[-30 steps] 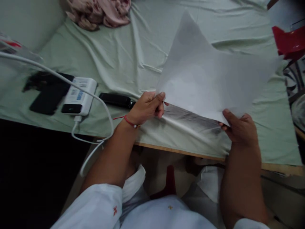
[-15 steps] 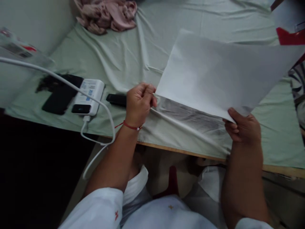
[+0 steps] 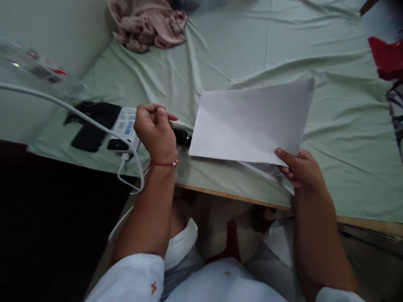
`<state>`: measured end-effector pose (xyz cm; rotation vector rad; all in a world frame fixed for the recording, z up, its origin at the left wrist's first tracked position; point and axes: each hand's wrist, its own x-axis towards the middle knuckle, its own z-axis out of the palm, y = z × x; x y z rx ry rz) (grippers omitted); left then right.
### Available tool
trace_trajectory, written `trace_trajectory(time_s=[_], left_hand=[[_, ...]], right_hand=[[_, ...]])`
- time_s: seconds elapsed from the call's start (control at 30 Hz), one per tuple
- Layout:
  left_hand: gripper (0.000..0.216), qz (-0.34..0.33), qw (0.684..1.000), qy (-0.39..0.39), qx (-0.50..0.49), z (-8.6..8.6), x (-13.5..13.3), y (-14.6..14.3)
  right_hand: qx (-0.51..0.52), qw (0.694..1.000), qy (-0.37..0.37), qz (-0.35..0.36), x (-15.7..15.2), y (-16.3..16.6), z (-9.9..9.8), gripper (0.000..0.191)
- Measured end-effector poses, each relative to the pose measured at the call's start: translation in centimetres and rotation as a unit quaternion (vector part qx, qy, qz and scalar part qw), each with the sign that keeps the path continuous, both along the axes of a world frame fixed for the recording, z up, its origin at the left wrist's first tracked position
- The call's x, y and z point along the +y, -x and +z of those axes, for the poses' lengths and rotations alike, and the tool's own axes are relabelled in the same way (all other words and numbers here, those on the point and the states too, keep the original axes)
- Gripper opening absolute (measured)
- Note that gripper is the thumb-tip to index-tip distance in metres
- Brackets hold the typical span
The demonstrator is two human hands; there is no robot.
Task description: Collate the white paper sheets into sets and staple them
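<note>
A blank white sheet of paper [image 3: 245, 123] is held just above the front part of the bed by my right hand [image 3: 304, 165]. The thumb lies on top of its near right corner, and the fingers are underneath. My left hand [image 3: 155, 128] is apart from the paper, to its left, closed loosely with the thumb against curled fingers and nothing visible in them. Behind my left wrist, a small black object [image 3: 181, 136] lies partly hidden by the hand and close to the paper's left edge. A white power bank [image 3: 126, 121] is left of that hand.
A white cable [image 3: 56, 100] crosses the left side, and another plugs into the power bank. A black phone-like slab [image 3: 86, 136] lies beside it. Pink cloth [image 3: 151, 25] is bunched on the green sheet [image 3: 233, 50] at the back. A red object [image 3: 387, 58] stands far right.
My left hand has let go of the paper's near left corner and moved left. The paper has come lower and flatter, shifting left with my right hand.
</note>
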<state>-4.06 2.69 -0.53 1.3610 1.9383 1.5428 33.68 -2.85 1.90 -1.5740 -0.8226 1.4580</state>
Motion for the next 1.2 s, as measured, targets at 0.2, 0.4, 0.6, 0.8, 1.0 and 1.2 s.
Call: trace_trajectory(time_s=[0.2, 0.4, 0.6, 0.8, 1.0, 1.2], left_hand=[[0.027, -0.014, 0.999, -0.034, 0.032, -2.8, 0.5, 2.3], [0.019, 0.072, 0.99, 0.069, 0.104, -1.8, 0.2, 2.2], [0.025, 0.057, 0.988, 0.123, 0.077, -1.2, 0.4, 1.3], [0.031, 0.031, 0.987, 0.132, 0.085, -2.2, 0.3, 0.8], [0.041, 0.01, 0.978, 0.144, 0.153, -1.9, -0.7, -0.1], [0.052, -0.005, 0.962, 0.177, 0.206, -1.4, -1.4, -1.4]], right_hand=[[-0.01, 1.0, 0.024, -0.013, 0.2, 1.5, -0.1, 0.061], [0.0, 0.999, 0.037, -0.025, 0.3, 2.6, -0.1, 0.054], [-0.009, 0.998, 0.032, -0.061, 0.4, 3.6, -0.4, 0.05], [0.002, 0.998, 0.027, -0.058, 0.5, 4.1, -0.6, 0.049], [0.018, 0.998, 0.015, -0.051, 0.7, 3.7, -1.3, 0.047], [-0.001, 0.998, -0.051, -0.045, 1.0, 3.4, -3.3, 0.055]])
